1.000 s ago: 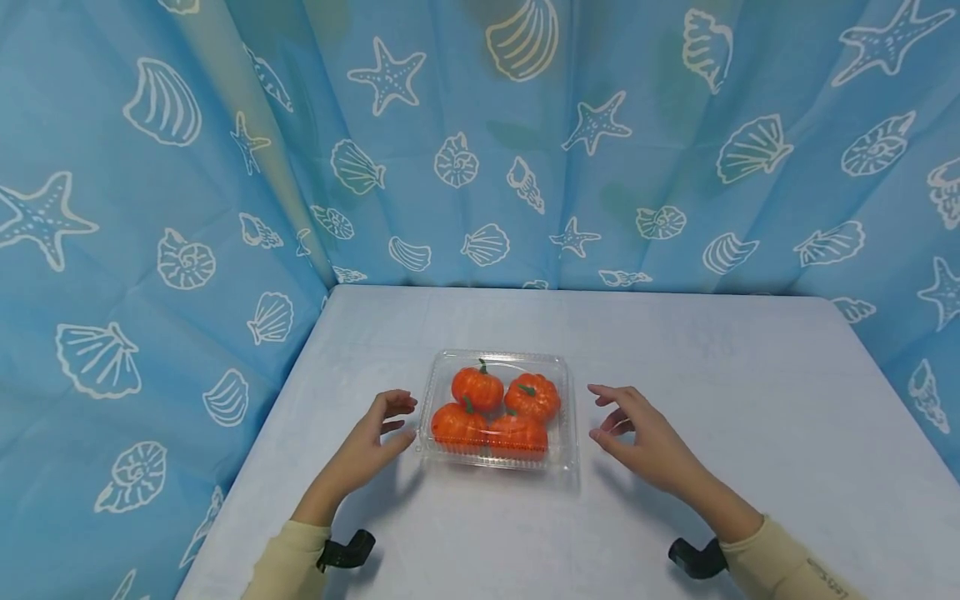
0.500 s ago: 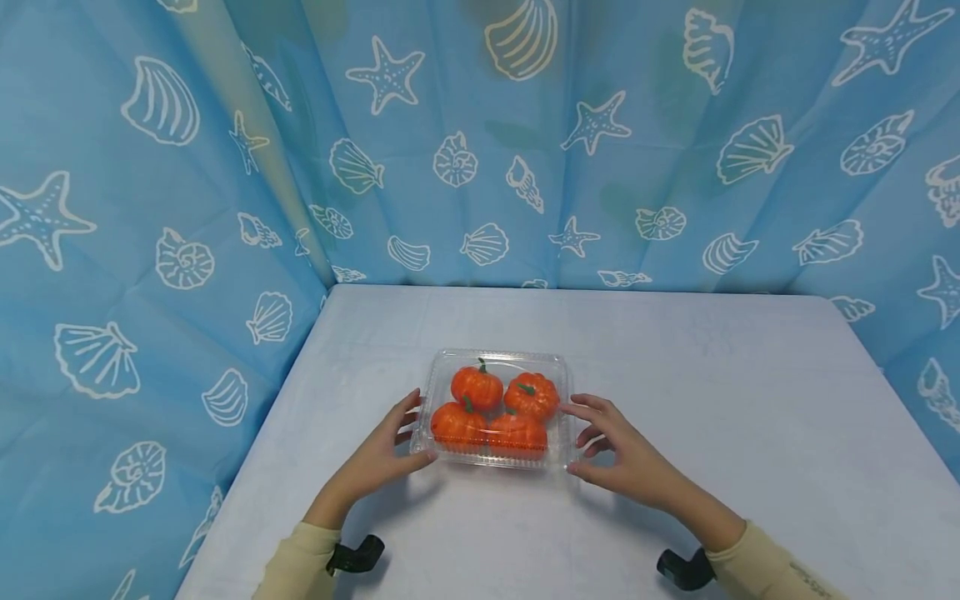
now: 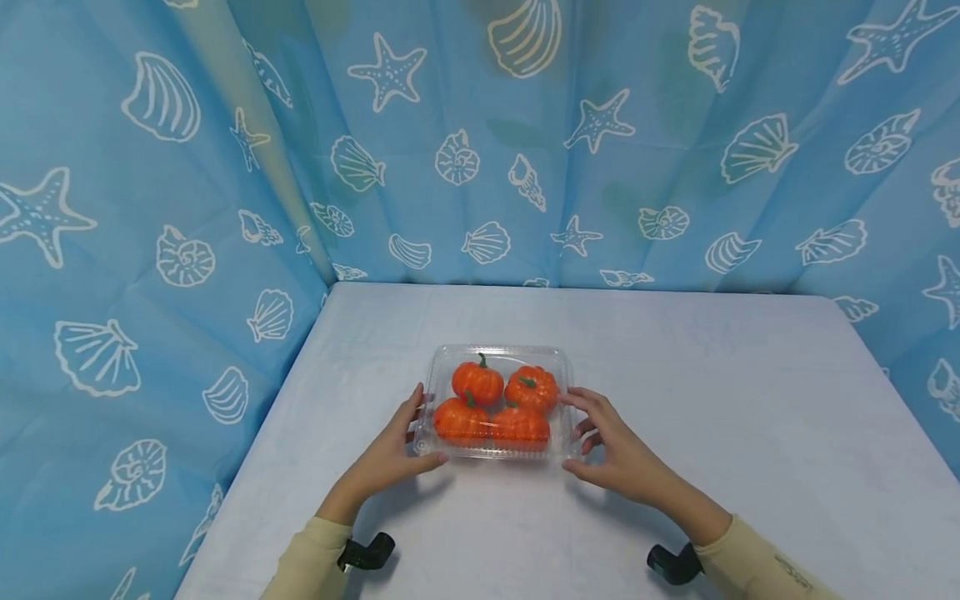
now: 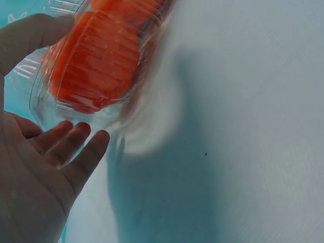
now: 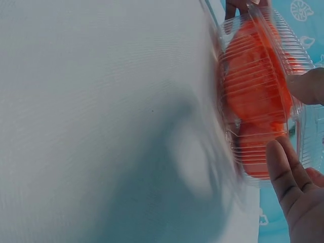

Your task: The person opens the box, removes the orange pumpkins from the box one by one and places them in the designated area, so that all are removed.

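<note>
A clear plastic clamshell box [image 3: 487,453] holds several small orange pumpkins [image 3: 477,383] with green stems, and its lid is down. My left hand [image 3: 386,462] grips the box's left side, thumb at the near corner. On the opposite side my right hand [image 3: 618,454] holds the box between thumb and fingers. In the left wrist view the thumb lies along the ribbed plastic edge [image 4: 38,96], with the other fingers by the end wall. From the right wrist view, fingertips touch the clear side [image 5: 298,45] of the box. Some fingers are hidden behind it.
A white-covered table [image 3: 720,375] carries the box. Blue curtains [image 3: 525,125] with shell and starfish prints hang behind it and along the left. Each wrist wears a dark camera mount [image 3: 367,552].
Both hands have moved inward from beside the box and taken hold of its two sides. The box's near edge now sits slightly higher in view, as if lifted or tilted a little.
</note>
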A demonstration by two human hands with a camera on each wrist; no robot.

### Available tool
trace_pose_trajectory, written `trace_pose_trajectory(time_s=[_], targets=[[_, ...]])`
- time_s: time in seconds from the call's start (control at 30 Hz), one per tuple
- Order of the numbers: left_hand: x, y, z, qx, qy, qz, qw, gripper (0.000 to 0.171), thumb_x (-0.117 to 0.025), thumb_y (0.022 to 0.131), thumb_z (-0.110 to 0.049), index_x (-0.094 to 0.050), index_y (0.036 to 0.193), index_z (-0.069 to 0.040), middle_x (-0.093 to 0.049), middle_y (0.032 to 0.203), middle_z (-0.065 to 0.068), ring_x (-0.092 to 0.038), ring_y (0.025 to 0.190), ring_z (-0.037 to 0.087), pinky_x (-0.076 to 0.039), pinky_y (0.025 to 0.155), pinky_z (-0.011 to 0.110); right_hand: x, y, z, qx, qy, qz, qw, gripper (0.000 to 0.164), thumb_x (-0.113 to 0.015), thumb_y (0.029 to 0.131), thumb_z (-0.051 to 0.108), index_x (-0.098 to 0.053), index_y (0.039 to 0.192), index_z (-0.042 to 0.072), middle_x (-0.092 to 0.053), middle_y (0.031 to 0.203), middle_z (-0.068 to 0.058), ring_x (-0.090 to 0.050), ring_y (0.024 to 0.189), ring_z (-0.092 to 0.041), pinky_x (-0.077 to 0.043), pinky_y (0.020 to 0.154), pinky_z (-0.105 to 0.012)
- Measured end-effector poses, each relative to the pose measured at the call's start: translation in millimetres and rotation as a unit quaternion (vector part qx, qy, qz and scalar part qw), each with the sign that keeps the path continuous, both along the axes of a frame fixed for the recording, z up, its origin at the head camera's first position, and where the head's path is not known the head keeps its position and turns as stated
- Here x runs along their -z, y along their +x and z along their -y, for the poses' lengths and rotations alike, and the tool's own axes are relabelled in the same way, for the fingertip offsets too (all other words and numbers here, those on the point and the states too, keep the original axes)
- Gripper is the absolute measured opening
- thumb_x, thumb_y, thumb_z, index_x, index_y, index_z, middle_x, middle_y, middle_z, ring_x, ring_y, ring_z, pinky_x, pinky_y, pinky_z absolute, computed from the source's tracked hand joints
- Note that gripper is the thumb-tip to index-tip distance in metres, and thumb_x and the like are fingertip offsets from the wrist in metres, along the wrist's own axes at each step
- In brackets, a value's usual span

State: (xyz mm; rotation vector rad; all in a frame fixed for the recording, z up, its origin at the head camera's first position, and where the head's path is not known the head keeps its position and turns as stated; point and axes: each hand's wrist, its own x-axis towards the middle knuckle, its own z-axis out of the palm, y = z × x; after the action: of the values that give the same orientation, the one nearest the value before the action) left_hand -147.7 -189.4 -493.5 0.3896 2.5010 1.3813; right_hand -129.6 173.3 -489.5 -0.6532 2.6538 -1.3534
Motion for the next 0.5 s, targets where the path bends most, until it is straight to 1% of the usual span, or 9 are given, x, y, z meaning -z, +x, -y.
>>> trace_pose_trajectory(time_s=[0.1,0.23,0.33,0.4,0.5], targets=[[1.1,0.5,-1.3,-0.002,0.004,0.004,1.0,0.111,-0.082,0.085,-0.027,-0.007,0.165,-0.01,-0.018,0.168,0.016,-0.032,0.148,0.041,-0.036,0.114,0.059,1.3,-1.0,0.7,-0.003,0.002,-0.01,1.0,0.091,-0.087,0.08,0.01,-0.036,0.154,0.014,-0.027,0.16,-0.014,-0.059,0.105,-0.018,-0.059,0.084,-0.03],[3.3,0.8,-2.3,-0.003,0.009,0.016,0.9998,0.112,-0.081,0.086,-0.025,-0.003,0.165,-0.014,-0.009,0.171,0.011,-0.023,0.152,0.038,-0.031,0.117,0.059,2.5,-2.4,0.7,-0.004,0.005,-0.023,1.0,0.09,-0.087,0.079,0.009,-0.036,0.153,0.013,-0.028,0.158,-0.014,-0.059,0.103,-0.017,-0.059,0.085,-0.03],[4.8,1.2,-2.2,0.001,0.009,0.025,0.9997,0.112,-0.079,0.087,-0.025,0.0,0.165,-0.018,-0.004,0.171,0.006,-0.015,0.155,0.033,-0.025,0.12,0.057,2.9,-3.4,0.6,-0.005,0.009,-0.029,1.0,0.089,-0.087,0.08,0.009,-0.037,0.152,0.013,-0.03,0.158,-0.014,-0.059,0.103,-0.016,-0.059,0.085,-0.031],[5.6,1.7,-1.9,0.006,0.009,0.028,0.9996,0.111,-0.077,0.089,-0.026,0.003,0.165,-0.019,-0.002,0.171,0.006,-0.01,0.156,0.032,-0.019,0.121,0.058,3.2,-3.8,0.6,-0.006,0.011,-0.03,0.999,0.088,-0.087,0.08,0.01,-0.037,0.152,0.013,-0.03,0.157,-0.014,-0.059,0.102,-0.016,-0.059,0.086,-0.031],[6.9,2.6,-1.6,0.015,0.021,0.037,0.999,0.109,-0.074,0.092,-0.027,0.008,0.164,-0.02,0.003,0.171,0.007,-0.002,0.156,0.03,-0.011,0.123,0.057,3.9,-4.0,0.7,-0.009,0.011,-0.029,0.999,0.088,-0.087,0.08,0.01,-0.037,0.152,0.014,-0.03,0.158,-0.014,-0.059,0.102,-0.015,-0.059,0.086,-0.031]])
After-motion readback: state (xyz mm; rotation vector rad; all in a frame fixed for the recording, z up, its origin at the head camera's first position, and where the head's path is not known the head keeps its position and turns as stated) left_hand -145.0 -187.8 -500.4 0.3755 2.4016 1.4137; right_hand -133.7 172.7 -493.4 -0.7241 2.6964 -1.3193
